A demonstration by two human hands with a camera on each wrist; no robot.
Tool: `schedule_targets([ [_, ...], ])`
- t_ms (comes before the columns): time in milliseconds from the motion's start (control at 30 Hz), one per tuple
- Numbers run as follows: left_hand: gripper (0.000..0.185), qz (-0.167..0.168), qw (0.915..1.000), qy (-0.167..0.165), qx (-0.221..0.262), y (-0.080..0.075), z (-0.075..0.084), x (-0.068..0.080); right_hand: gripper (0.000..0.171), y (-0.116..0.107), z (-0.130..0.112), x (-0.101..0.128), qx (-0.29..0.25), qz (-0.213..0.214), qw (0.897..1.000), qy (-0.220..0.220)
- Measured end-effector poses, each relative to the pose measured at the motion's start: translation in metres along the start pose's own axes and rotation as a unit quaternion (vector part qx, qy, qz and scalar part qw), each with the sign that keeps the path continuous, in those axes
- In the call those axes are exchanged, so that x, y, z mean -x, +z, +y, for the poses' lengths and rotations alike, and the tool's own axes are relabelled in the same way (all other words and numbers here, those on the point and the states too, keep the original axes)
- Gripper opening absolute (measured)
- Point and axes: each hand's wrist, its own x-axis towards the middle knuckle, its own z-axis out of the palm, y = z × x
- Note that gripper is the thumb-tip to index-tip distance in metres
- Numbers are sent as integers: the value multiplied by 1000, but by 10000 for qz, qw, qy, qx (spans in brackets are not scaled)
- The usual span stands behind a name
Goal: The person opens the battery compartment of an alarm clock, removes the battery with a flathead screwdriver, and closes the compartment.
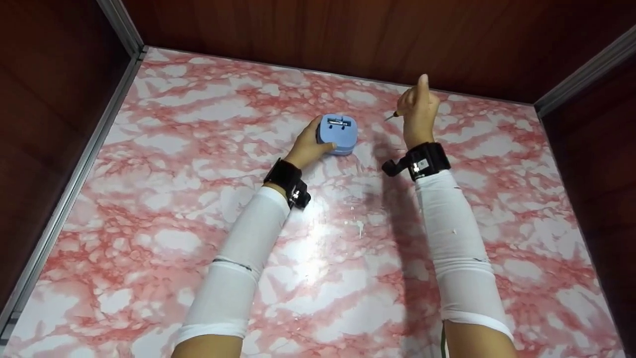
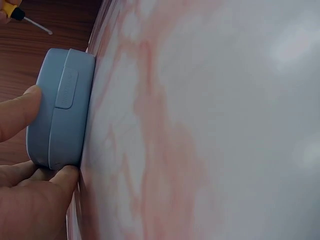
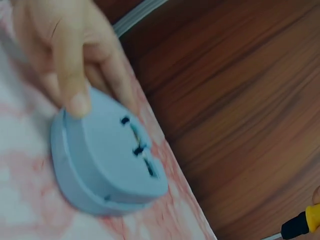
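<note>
A rounded light-blue plastic case [image 1: 338,138] lies on the table, its upper face showing a slot with metal parts and two dark holes. My left hand [image 1: 309,147] grips it from the left, thumb on the near edge and fingers round the side. In the left wrist view, the case [image 2: 64,110] has a seam and a raised tab on its side. To the right, my right hand [image 1: 418,112] is raised, thumb pointing up, and holds a screwdriver [image 3: 296,226] with a yellow and black handle. The screwdriver's thin shaft points towards the case without touching it.
The tabletop [image 1: 174,199] has a red and white marbled surface. Dark wood panels [image 1: 323,35] with metal edging enclose its back and both sides. A small pale smear [image 1: 359,227] marks the surface between the arms.
</note>
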Motion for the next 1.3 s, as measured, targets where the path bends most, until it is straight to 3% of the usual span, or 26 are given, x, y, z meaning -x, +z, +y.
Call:
schedule_targets([
  [167,87,-32,10000,-22,53,-1,-1,-1,59,9,4,1,-620,69,9980,76],
  [367,88,-40,9999,-67,126,0,0,0,58,19,10,3,-965,127,9950,205],
  [767,88,40,9997,47,230,1,-1,-2,56,33,17,8,-977,-249,9945,297],
  [1300,88,86,9996,85,250,3,-3,-3,56,35,33,15,-698,-500,9959,278],
])
